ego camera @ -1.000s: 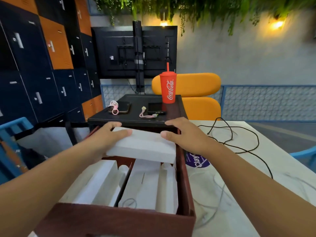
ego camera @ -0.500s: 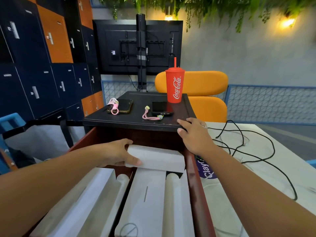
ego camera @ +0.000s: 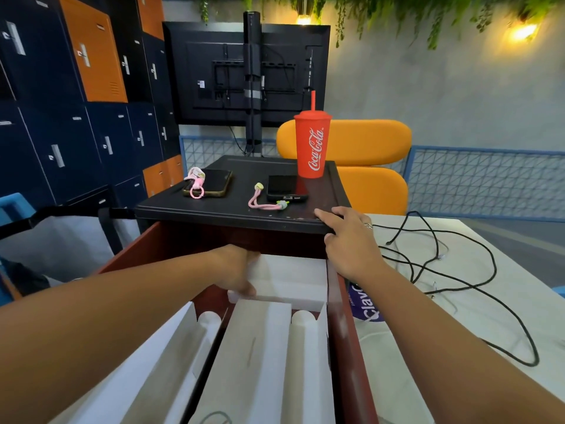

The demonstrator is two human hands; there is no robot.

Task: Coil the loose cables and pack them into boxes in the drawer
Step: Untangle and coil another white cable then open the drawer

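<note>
**Drawer** (ego camera: pixel 339 316): red-brown, pulled open beneath a black cabinet top (ego camera: pixel 238 209).

**Contents:** two long white boxes (ego camera: pixel 263 347) lie side by side, lengthwise, at the front. One small white box (ego camera: pixel 290 280) sits crosswise at the back, over their far ends.

**Left hand** (ego camera: pixel 235 270): inside the drawer, fingers wrapped over the left end of the small white box, thumb beneath it.

**Right hand** (ego camera: pixel 351 243): ring on one finger. The fingers lie fairly straight on the front right corner of the cabinet top. The thumb sits below the edge, possibly bracing, though the angle is poor.

**Black cables** (ego camera: pixel 458 270): uncoiled, sprawled in loops on the white table (ego camera: pixel 504 316) to the right of the drawer.

**Also on the cabinet top:** a red cup (ego camera: pixel 312 145) with a straw, and two dark phones (ego camera: pixel 211 182) with pink straps.
</note>
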